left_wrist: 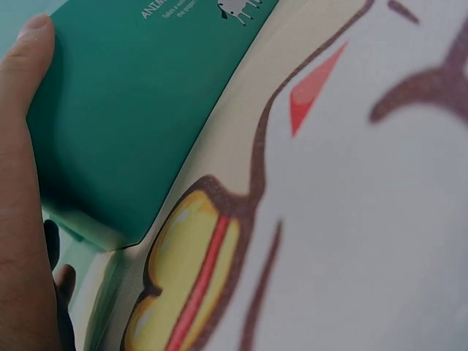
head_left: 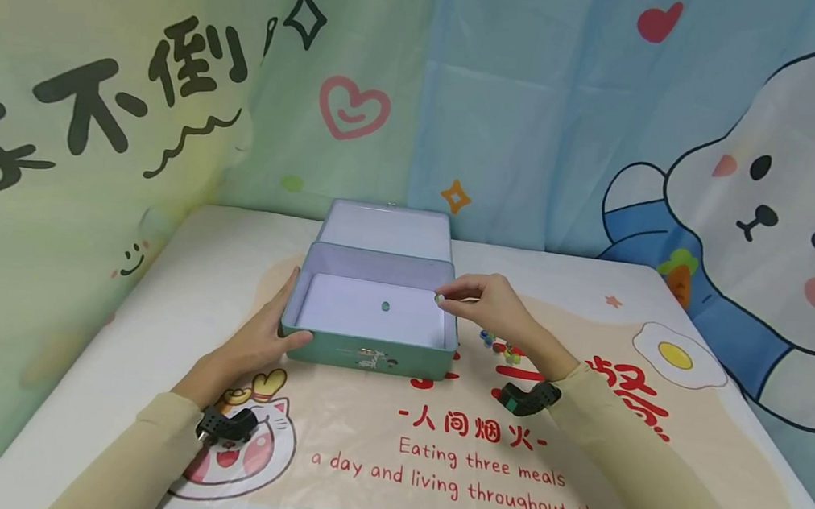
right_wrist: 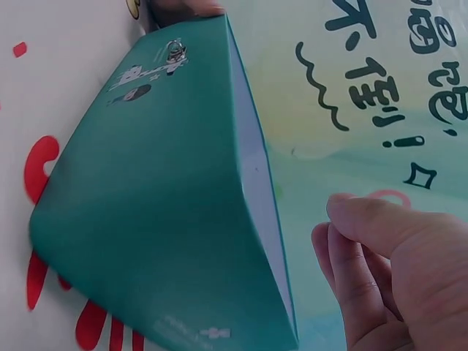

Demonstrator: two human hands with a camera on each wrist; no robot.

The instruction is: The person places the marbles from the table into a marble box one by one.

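A green metal tin box (head_left: 369, 355) with a pale inside stands on the table, its lid (head_left: 388, 228) tipped back. My left hand (head_left: 263, 327) holds the box at its front left corner, fingers along the left side and thumb across the front; the left wrist view shows the thumb (left_wrist: 25, 66) against the green wall. One small green marble (head_left: 385, 307) lies on the box floor. Over the right rim, my right hand (head_left: 486, 302) pinches another small marble (head_left: 439, 298) between thumb and fingertips. In the right wrist view, the fingers hide that marble.
Several small marbles (head_left: 508, 354), blue, green and yellowish, lie on the table right of the box, partly behind the right wrist. A printed cloth (head_left: 475, 475) covers the table. Behind it hangs a curtain (head_left: 493, 108) with cartoon prints.
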